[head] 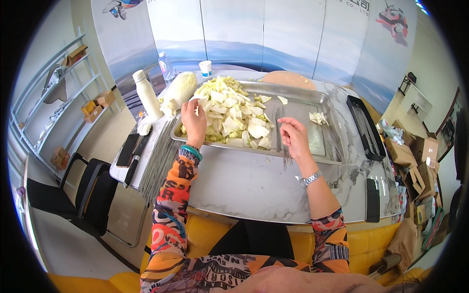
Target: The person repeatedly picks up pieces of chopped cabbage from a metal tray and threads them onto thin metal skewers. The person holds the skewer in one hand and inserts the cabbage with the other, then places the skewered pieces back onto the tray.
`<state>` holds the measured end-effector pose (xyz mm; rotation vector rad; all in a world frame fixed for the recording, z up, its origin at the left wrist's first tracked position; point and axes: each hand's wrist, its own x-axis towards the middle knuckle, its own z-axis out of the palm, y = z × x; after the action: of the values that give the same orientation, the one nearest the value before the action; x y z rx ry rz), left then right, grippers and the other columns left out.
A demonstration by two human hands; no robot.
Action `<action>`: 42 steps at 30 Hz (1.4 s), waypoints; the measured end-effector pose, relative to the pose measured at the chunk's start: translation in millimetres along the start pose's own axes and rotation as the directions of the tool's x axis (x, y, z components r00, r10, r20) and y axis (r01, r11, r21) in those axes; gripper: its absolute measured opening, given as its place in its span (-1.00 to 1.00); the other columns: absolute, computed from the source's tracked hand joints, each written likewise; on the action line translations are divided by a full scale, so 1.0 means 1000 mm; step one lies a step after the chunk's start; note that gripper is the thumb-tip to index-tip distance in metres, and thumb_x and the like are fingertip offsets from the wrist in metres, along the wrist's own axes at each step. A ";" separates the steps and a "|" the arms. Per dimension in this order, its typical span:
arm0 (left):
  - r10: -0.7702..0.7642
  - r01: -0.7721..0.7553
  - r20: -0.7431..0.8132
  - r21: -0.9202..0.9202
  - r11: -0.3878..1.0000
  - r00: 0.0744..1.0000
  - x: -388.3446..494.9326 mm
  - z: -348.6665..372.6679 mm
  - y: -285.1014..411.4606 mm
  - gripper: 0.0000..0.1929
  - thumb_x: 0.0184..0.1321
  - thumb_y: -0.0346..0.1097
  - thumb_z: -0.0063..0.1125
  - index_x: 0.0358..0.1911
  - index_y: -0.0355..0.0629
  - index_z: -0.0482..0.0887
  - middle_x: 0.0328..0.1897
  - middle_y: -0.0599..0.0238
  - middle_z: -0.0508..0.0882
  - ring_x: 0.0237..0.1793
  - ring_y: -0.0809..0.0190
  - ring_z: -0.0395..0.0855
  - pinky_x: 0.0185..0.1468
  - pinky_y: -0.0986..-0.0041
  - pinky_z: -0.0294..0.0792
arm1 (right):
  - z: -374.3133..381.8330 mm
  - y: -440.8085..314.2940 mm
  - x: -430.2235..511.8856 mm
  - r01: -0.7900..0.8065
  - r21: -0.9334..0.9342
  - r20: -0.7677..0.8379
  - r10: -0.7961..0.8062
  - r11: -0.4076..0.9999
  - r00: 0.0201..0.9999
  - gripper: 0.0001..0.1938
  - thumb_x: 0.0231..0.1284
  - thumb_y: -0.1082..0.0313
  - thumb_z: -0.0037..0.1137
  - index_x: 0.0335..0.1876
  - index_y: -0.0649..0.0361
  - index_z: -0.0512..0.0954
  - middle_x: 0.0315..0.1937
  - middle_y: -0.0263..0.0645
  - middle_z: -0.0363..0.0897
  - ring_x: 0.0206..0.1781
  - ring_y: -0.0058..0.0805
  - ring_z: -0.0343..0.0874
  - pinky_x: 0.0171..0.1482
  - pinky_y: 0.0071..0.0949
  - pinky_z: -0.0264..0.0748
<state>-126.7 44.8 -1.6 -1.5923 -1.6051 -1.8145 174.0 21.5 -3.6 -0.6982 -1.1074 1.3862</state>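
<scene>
My left hand [194, 120] is at the left edge of a heap of cut cabbage [234, 113]. Its fingers curl inward by a pale piece, and whether they pinch it is not clear. The heap fills the left half of a shallow metal tray [242, 148]. My right hand [294, 137] hovers at the tray's front side with bent fingers, beside a bunch of thin metal skewers [279, 126]. Any skewer between those fingers is too fine to make out. Further right in the tray, cabbage pieces [318, 118] sit at the upper ends of several skewers.
More skewers [157, 157] lie left of the tray, beside a knife [132, 170] and a phone [128, 150]. A whole cabbage [181, 89], a white bottle [147, 95] and a paper cup [205, 69] stand behind. To the right are a black box of skewers [365, 128] and a dark phone [373, 199].
</scene>
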 end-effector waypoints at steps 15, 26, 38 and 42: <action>-0.008 0.186 0.372 -0.445 0.876 0.928 -0.054 0.032 0.073 -0.81 0.26 -0.46 0.05 -0.09 -0.36 0.48 -0.30 0.13 0.66 -0.33 0.26 0.62 -0.19 0.49 0.46 | 0.001 -0.002 -0.005 0.002 0.029 0.017 -0.002 1.000 1.000 -0.85 0.27 0.36 0.08 -0.20 0.29 0.54 -0.68 -0.47 0.34 -0.73 -0.82 0.10 -0.69 -0.73 -0.07; -0.206 0.730 0.707 -0.606 0.315 0.676 -0.032 0.062 0.088 -0.85 0.22 -0.44 0.02 -0.17 -0.32 0.48 -0.33 0.26 0.58 -0.32 0.30 0.59 -0.18 0.50 0.46 | 0.003 -0.008 -0.010 -0.004 0.086 0.004 0.004 0.996 1.000 -0.77 0.30 0.42 -0.03 0.00 0.30 0.51 -0.69 -0.48 0.27 -0.74 -0.80 0.04 -0.69 -0.73 -0.08; -0.267 0.801 0.776 -0.599 -0.027 0.571 -0.001 0.106 0.070 -0.90 0.23 -0.38 0.00 -0.29 -0.26 0.49 -0.38 0.25 0.56 -0.34 0.26 0.54 -0.19 0.44 0.46 | 0.007 -0.011 -0.012 -0.003 0.041 -0.006 0.003 0.999 1.000 -0.68 0.29 0.43 -0.04 0.13 0.31 0.47 -0.73 -0.50 0.23 -0.75 -0.80 0.01 -0.71 -0.72 -0.09; -0.291 0.794 0.771 -0.605 -0.056 0.567 0.007 0.112 0.063 -0.87 0.19 -0.35 0.05 -0.30 -0.27 0.51 -0.38 0.23 0.56 -0.35 0.24 0.55 -0.23 0.42 0.46 | 0.005 -0.010 -0.012 -0.021 0.046 0.042 0.020 0.999 0.999 -0.66 0.29 0.44 -0.06 0.16 0.30 0.45 -0.73 -0.51 0.22 -0.75 -0.81 0.01 -0.71 -0.73 -0.08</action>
<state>-20.7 116.1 16.5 -1.8928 -1.3724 -3.8203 175.8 7.4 5.0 -0.6518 -1.0998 1.4449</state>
